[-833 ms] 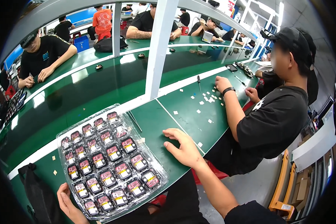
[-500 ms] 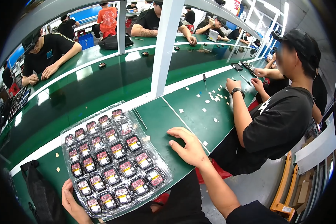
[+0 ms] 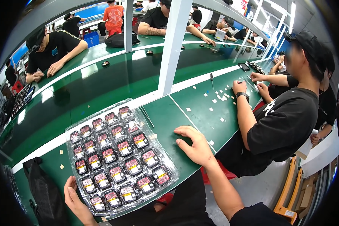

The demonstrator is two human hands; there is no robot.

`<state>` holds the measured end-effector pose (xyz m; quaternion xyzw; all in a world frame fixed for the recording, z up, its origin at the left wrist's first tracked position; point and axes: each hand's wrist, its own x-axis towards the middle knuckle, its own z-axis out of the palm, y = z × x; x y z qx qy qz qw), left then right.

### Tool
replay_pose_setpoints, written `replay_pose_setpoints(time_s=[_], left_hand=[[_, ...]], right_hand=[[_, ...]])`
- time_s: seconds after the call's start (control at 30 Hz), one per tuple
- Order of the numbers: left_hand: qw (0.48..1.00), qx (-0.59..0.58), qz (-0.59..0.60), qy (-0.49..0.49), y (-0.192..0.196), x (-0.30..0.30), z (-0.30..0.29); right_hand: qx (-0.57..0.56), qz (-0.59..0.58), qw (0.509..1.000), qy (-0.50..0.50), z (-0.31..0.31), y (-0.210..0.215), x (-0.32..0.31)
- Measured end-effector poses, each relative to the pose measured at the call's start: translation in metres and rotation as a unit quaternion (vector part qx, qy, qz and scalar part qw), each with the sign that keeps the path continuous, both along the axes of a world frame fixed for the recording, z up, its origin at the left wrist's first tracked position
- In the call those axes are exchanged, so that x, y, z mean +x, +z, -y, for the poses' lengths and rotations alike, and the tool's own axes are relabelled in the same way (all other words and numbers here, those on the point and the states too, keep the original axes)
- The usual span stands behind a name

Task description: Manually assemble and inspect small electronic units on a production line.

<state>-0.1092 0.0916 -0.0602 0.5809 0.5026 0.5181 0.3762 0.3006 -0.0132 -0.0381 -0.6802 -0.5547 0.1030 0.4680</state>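
Note:
A clear plastic tray lies in front of me on the green workbench. Rows of small black square casings fill it, each showing a pinkish-red board, a white block and a yellow strip, like watch bodies. My left hand is at the tray's near left edge, fingers loosely extended and gripping nothing that I can see; whether it touches the rim I cannot tell. To the right of the tray, my right hand rests over the bench, empty, with thumb and fingers apart. Thin tweezers lie just behind the tray's right side.
A black bag lies left of the tray. White posts rise behind the bench, before a green conveyor carrying small parts. At right, a co-worker sits near scattered pale squares and a screwdriver. Other people sit opposite.
The whole view has shifted slightly, moving the scene right and down. Both my hands keep their places by the tray. At far right, another person's hand with a white object has come into view.

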Motion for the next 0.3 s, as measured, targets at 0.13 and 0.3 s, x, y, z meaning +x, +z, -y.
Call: replay_pose_setpoints(time_s=[0.13,0.3], left_hand=[[1.0,-0.005,-0.001,-0.007,0.002,-0.002,-0.003],[0.998,-0.001,-0.026,-0.049,-0.005,-0.013,-0.004]], right_hand=[[0.018,-0.018,1.0,0.005,-0.001,-0.004,0.003],[-0.014,-0.027,0.999,-0.008,0.001,0.0,0.0]])
